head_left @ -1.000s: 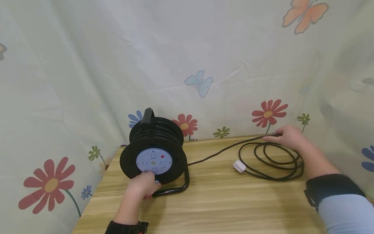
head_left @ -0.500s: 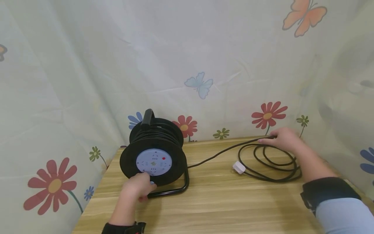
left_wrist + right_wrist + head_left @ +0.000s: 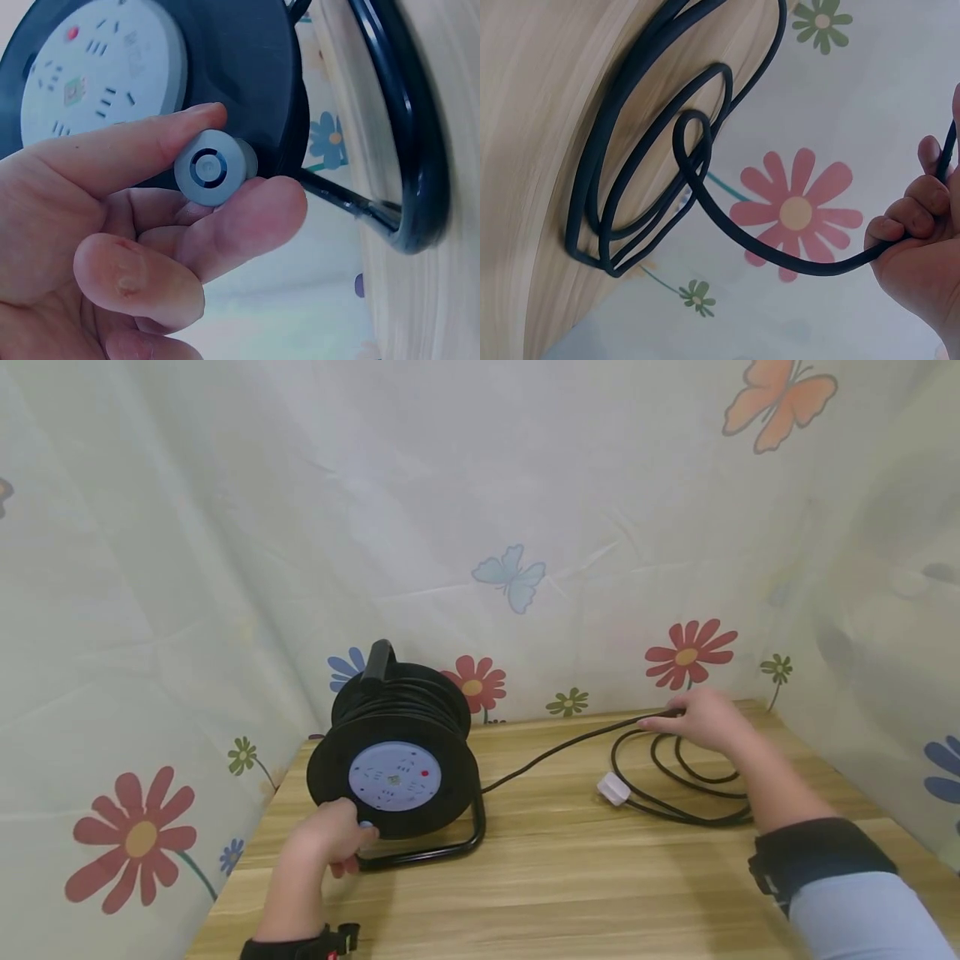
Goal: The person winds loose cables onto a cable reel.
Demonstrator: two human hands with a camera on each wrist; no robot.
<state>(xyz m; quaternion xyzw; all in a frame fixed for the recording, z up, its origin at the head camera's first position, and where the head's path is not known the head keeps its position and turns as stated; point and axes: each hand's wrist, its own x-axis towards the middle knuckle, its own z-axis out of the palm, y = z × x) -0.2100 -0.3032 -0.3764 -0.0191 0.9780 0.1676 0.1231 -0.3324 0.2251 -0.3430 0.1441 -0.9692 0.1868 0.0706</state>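
A black cable reel (image 3: 446, 797) stands at the left of the table, with a pale round socket panel (image 3: 393, 777) on its face. My left hand (image 3: 326, 837) pinches the small grey crank knob (image 3: 210, 166) low on the reel's disc, between thumb and fingers. From the reel's right side a black cable (image 3: 558, 748) runs up to my right hand (image 3: 705, 718), which grips it just above the back of the table. In the right wrist view, curled fingers wrap the cable, and it sags from there to the loose coils (image 3: 615, 135).
A white plug (image 3: 613, 788) lies on the wooden table (image 3: 540, 893) beside the coils. The reel's tubular stand (image 3: 423, 857) reaches forward below the disc. Behind the table hangs a flowered curtain (image 3: 420, 485), close to its back edge.
My left hand has moved left with the knob, and the reel's disc and panel have turned clockwise. My right hand has shifted left toward the reel, still gripping the cable.
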